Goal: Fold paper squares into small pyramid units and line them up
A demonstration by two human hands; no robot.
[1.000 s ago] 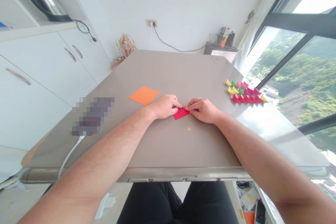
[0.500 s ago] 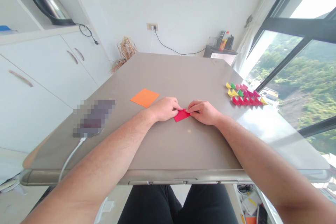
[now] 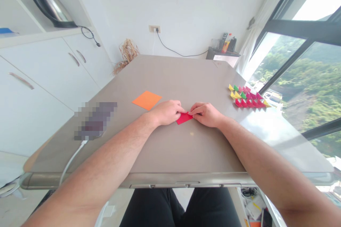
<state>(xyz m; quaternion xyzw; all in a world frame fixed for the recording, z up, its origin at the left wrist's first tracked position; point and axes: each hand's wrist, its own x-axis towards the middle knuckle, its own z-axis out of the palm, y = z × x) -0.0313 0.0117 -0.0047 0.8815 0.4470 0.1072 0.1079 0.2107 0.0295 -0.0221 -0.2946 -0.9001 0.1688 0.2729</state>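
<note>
A small piece of folded red paper (image 3: 183, 118) lies on the table between my hands. My left hand (image 3: 169, 111) grips its left end, thumb and fingers pressed on the upper edge. At the other end, my right hand (image 3: 204, 114) pinches the upper right corner between bent fingers and thumb. Both hands rest low on the tabletop, and their fingertips cover parts of the paper's top edge. Just beyond my left hand lies a flat orange paper square (image 3: 147, 100).
Rows of small folded paper pieces (image 3: 249, 97) in red, pink, yellow and green stand at the table's right. A blurred-out dark object (image 3: 96, 120) with a white cable (image 3: 71, 159) lies at left. The grey table (image 3: 183, 74) meets a window on the right.
My fingers have shifted very slightly along the paper's upper edge. The whole view has dropped a few pixels; otherwise the hands and red paper stay in place.
</note>
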